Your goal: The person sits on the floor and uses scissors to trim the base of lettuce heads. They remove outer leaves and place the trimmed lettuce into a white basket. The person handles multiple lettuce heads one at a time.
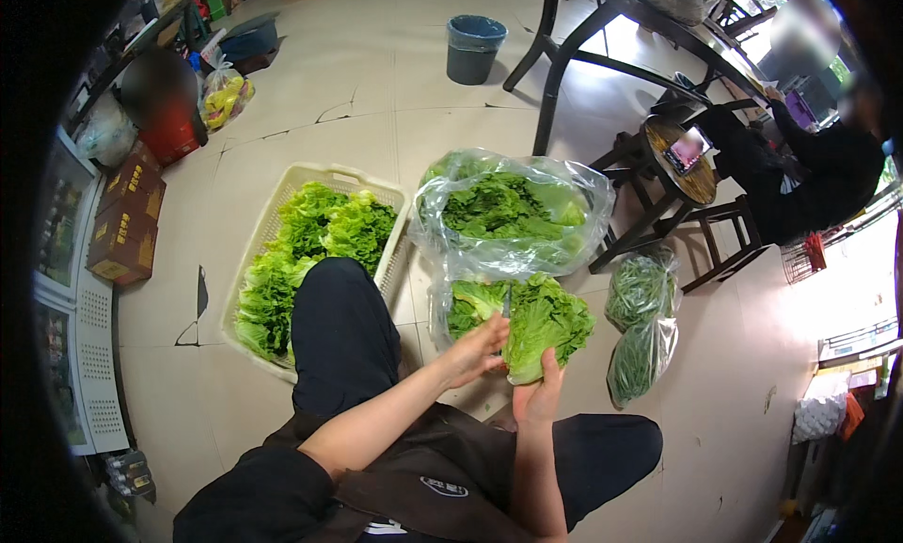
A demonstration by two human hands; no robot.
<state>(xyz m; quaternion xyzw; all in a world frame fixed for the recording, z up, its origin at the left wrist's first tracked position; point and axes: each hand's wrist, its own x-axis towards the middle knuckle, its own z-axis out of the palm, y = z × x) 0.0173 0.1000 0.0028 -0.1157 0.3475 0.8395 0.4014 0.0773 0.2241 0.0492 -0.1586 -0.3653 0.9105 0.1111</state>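
Note:
My right hand (pixel 540 391) grips a head of leafy green lettuce (pixel 547 324) from below, by its pale base. At the lettuce's left side is my left hand (pixel 480 349), with a narrow knife blade (pixel 506 301) rising past its fingertips; the handle is mostly hidden. Just beyond the hands, a large clear plastic bag (pixel 600 190) lies open with more lettuce (pixel 494 204) inside. Cut or loose lettuce (pixel 469 303) also shows at its near end. Left of my raised knee, a cream plastic basket (pixel 247 282) holds several lettuce heads (pixel 310 218).
Two clear bags of thin green vegetables (pixel 642 289) lie on the tiled floor at right. Behind them are a round stool (pixel 656 141) bearing a phone (pixel 688 150) and a seated person (pixel 811 169). A lined bin (pixel 474 52) stands ahead; cartons (pixel 127 218) and a glass-door fridge (pixel 67 225) are left.

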